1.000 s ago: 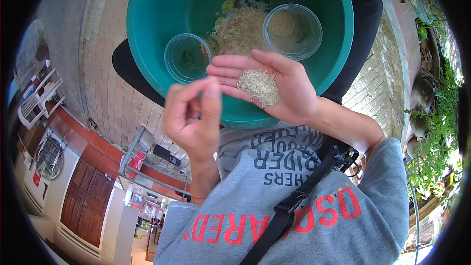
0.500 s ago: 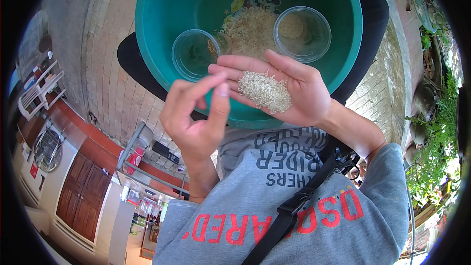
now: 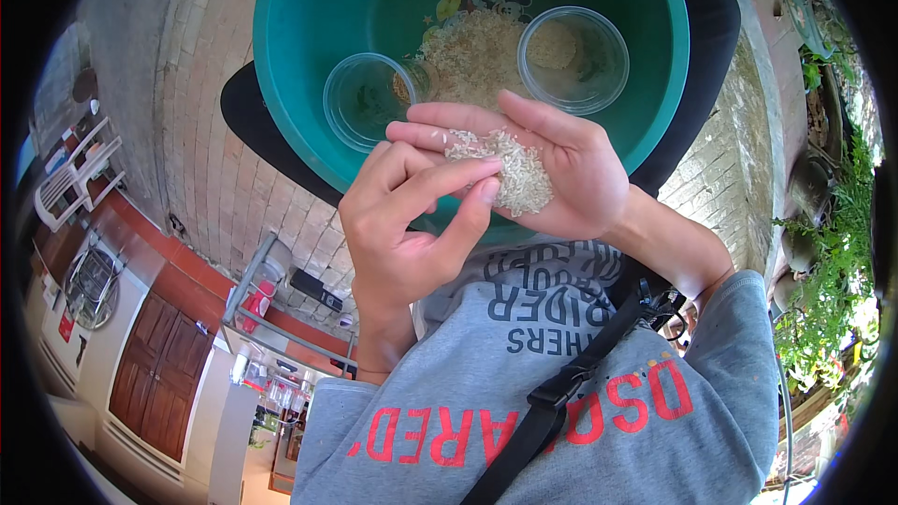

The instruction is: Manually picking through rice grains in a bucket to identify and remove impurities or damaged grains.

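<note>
My right hand (image 3: 585, 164) is held palm up with its fingers stretched out, and a small heap of rice grains (image 3: 524, 178) rests on it. Over this heap my left hand (image 3: 402, 210) bends its fingers, thumb and index fingertip close together at the grains. Whatever lies between those fingertips is too small to make out. Both hands are above the near side of a green plastic basin (image 3: 281, 65). Inside it, a pile of rice (image 3: 472, 61) covers part of the bottom.
Two clear plastic cups sit in the basin: the left cup (image 3: 354, 103) is tilted and holds some brownish grains, and the right cup (image 3: 599, 75) contains pale grains. Paved brick floor (image 3: 215, 159) surrounds the basin. A white plastic chair (image 3: 75, 173) stands far left; green plants (image 3: 837, 262) grow at right.
My left hand has moved right, from beside the palm onto the rice heap, its thumb and index finger now at the grains. The heap looks more spread toward the fingers.
</note>
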Tool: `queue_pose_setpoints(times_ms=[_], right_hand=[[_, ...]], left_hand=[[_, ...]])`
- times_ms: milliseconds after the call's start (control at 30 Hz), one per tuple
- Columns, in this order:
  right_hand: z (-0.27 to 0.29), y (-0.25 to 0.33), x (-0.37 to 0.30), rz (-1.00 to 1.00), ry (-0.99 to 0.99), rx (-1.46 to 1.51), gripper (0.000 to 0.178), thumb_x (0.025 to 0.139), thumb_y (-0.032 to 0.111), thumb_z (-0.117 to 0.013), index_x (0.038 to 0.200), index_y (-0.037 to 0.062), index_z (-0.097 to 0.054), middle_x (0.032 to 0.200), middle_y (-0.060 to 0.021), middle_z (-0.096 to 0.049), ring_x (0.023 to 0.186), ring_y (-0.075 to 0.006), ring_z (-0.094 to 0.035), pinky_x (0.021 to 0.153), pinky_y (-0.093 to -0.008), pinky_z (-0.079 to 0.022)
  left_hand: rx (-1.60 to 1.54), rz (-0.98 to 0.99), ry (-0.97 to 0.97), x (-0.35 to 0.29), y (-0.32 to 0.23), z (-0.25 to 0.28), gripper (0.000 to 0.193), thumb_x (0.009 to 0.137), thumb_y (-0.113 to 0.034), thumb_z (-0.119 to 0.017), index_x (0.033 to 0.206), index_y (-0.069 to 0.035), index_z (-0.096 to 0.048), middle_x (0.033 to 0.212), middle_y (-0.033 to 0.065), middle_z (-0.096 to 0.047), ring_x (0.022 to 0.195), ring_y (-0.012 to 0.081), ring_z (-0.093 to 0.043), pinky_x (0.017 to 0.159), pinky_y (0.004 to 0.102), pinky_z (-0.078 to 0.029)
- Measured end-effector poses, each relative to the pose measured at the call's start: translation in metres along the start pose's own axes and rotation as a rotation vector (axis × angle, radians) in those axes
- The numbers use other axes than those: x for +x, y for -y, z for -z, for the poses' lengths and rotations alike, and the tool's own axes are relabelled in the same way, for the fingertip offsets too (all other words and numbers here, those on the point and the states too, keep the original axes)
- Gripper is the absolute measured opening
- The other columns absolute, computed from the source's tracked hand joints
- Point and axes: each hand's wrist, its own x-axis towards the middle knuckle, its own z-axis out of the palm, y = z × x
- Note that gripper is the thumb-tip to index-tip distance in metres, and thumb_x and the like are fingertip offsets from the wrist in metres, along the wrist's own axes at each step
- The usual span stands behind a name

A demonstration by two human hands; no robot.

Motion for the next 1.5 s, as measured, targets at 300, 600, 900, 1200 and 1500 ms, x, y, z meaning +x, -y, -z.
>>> queue_pose_setpoints(times_ms=[300, 600, 900, 1200, 1500], right_hand=[[-0.003, 0.002, -0.002, 0.022, 0.049, -0.097, 0.060, 0.110, 0.032, -0.027, 0.154, -0.0064, -0.036, 0.159, -0.0211, -0.042, 0.146, -0.0296, -0.044, 0.124, -0.0437, -0.031], [-0.003, -0.002, -0.003, 0.028, -0.022, -0.131, 0.058, 0.109, 0.030, -0.030, 0.153, -0.0070, -0.040, 0.154, -0.0195, -0.048, 0.141, -0.0279, -0.050, 0.120, -0.0411, -0.037], [0.001, -0.002, -0.001, 0.019, -0.009, -0.153, 0.057, 0.109, 0.029, -0.031, 0.152, -0.0065, -0.042, 0.148, -0.0172, -0.055, 0.135, -0.0254, -0.054, 0.116, -0.0393, -0.041], [0.001, -0.002, -0.001, 0.043, -0.022, -0.240, 0.056, 0.109, 0.029, -0.031, 0.151, -0.0064, -0.044, 0.143, -0.0149, -0.058, 0.131, -0.0229, -0.056, 0.115, -0.0383, -0.042], [-0.003, -0.003, 0.001, 0.062, -0.051, -0.195, 0.056, 0.109, 0.028, -0.029, 0.150, -0.0089, -0.043, 0.141, -0.0177, -0.058, 0.130, -0.0250, -0.056, 0.115, -0.0383, -0.041]], left_hand=[[0.105, 0.030, -0.062, -0.001, 0.000, 0.008, 0.027, 0.072, -0.004, -0.085, 0.097, -0.013, -0.082, 0.071, -0.0026, -0.056, 0.062, 0.0123, -0.048, 0.052, 0.0265, -0.037], [0.105, -0.032, 0.007, 0.007, -0.008, -0.005, 0.027, 0.069, -0.004, -0.087, 0.094, -0.010, -0.081, 0.070, 0.0001, -0.058, 0.069, 0.0165, -0.058, 0.057, 0.0291, -0.045], [0.045, -0.004, 0.021, 0.010, -0.007, -0.006, 0.022, 0.069, -0.002, -0.086, 0.089, -0.009, -0.079, 0.072, 0.0019, -0.062, 0.069, 0.0159, -0.061, 0.057, 0.0278, -0.047], [0.054, 0.008, 0.000, 0.010, -0.004, -0.009, 0.019, 0.069, -0.003, -0.086, 0.085, -0.008, -0.076, 0.075, 0.0017, -0.064, 0.067, 0.0152, -0.061, 0.054, 0.0269, -0.047], [-0.022, 0.065, 0.006, 0.008, -0.005, -0.007, 0.019, 0.068, -0.001, -0.080, 0.082, -0.007, -0.070, 0.077, 0.0009, -0.064, 0.062, 0.0124, -0.054, 0.053, 0.0260, -0.046]])
